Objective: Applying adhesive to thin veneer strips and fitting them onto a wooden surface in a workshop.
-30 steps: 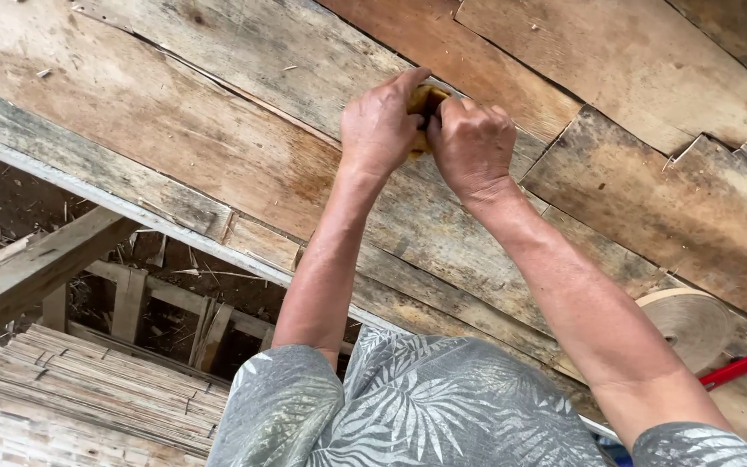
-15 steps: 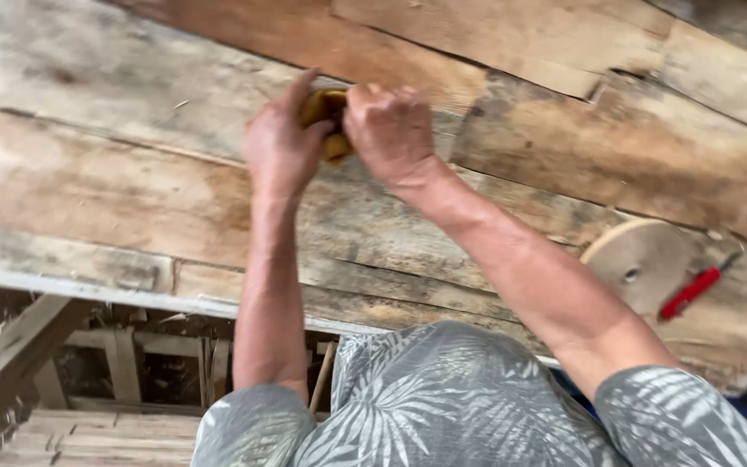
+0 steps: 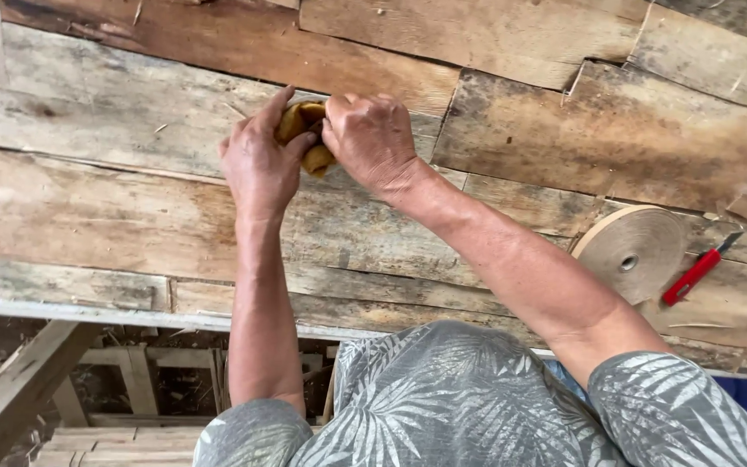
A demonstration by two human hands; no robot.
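My left hand (image 3: 258, 162) and my right hand (image 3: 372, 138) meet over a small crumpled yellow-brown piece (image 3: 307, 131) held between them. Both hands grip it just above the weathered plank worktop (image 3: 88, 199). The piece is mostly hidden by fingers; I cannot tell what material it is. Both forearms reach forward from patterned grey leaf-print sleeves.
A roll of tan tape (image 3: 632, 252) lies on the planks at the right, with a red utility knife (image 3: 697, 271) beside it. The bench's front edge (image 3: 131, 313) runs along the lower left; below it are wooden frame pieces (image 3: 123, 380) and stacked slats.
The view has shifted so the hands sit lower and further left in frame. Both hands stay closed on the yellow-brown piece; the tape roll and knife have come fully into view.
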